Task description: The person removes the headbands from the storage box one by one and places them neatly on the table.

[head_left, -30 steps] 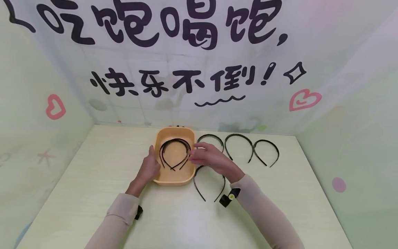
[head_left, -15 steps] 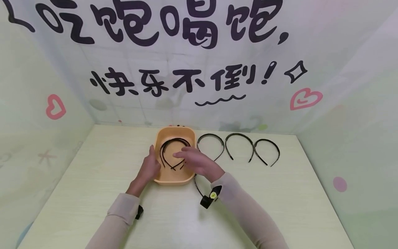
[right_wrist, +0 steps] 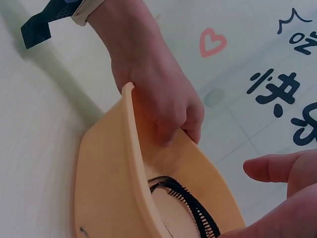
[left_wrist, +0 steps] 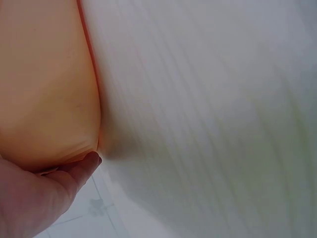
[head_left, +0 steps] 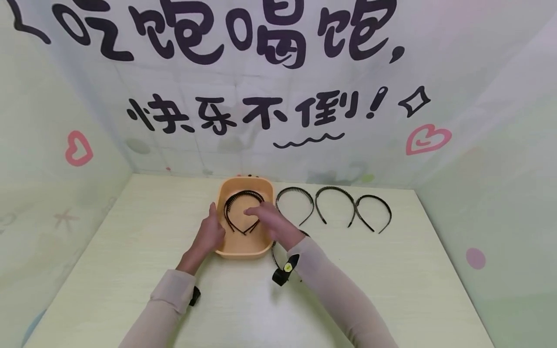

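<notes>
Pale table (head_left: 130,270). Left hand (head_left: 210,234) grips orange tub (head_left: 243,252) rim. Right hand (head_left: 271,223), fingers relaxed, over 2 headbands (head_left: 237,203) inside. Likely light, springy, thin; best pinched mid-arch.

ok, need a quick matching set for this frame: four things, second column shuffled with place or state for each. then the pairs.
Things:
1. left hand
2. right hand
3. headbands in the tub
4. three headbands in a row

Place or state:
A. on the table, right of the tub
B. inside the orange tub
C. grips the tub's left rim
D. reaches over the tub, fingers over the headbands

Pairs: 1-C, 2-D, 3-B, 4-A
</notes>
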{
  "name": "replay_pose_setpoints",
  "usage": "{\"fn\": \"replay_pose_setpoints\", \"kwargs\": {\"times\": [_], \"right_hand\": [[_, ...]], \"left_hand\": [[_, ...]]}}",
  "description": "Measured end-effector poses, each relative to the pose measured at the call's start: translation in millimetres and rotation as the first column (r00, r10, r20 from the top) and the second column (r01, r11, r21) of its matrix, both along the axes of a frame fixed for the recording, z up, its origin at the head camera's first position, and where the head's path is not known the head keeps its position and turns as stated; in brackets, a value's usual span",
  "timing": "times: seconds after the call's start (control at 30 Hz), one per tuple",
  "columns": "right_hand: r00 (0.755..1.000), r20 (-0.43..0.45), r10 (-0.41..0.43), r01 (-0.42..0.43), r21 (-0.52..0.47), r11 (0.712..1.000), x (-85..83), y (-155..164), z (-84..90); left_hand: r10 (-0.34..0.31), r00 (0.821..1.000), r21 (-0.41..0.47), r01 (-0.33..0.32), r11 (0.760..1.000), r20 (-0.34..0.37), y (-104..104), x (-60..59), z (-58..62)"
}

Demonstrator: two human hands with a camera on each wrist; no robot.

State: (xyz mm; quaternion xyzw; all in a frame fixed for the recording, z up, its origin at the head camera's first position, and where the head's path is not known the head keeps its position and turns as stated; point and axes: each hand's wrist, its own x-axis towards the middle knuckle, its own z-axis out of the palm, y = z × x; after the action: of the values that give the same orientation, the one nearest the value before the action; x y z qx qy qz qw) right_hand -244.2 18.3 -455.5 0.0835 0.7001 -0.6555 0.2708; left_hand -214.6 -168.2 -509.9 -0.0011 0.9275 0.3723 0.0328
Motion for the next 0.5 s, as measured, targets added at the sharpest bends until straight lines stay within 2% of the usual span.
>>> {"fn": "replay_pose_setpoints", "kwargs": {"times": [0.23, 0.4, 0.5], "right_hand": [[0.990, -0.140, 0.020, -0.012, 0.057, 0.998, -6.8, 2, 11.3], [0.970, -0.237, 0.062, -0.024, 0.161, 0.987, -8.8, 3, 4.8], [0.966, -0.257, 0.018, 0.020, 0.145, 0.989, -11.8, 5, 0.6]], "left_hand": [[0.000, 1.000, 0.008, 0.000, 1.000, -0.007, 0, -4.1, 2.7], [-0.002, 1.000, 0.011, 0.002, 1.000, -0.005, 0, -0.7, -0.8], [-0.002, 1.000, 0.012, 0.002, 1.000, -0.007, 0, -0.7, -1.6]]}}
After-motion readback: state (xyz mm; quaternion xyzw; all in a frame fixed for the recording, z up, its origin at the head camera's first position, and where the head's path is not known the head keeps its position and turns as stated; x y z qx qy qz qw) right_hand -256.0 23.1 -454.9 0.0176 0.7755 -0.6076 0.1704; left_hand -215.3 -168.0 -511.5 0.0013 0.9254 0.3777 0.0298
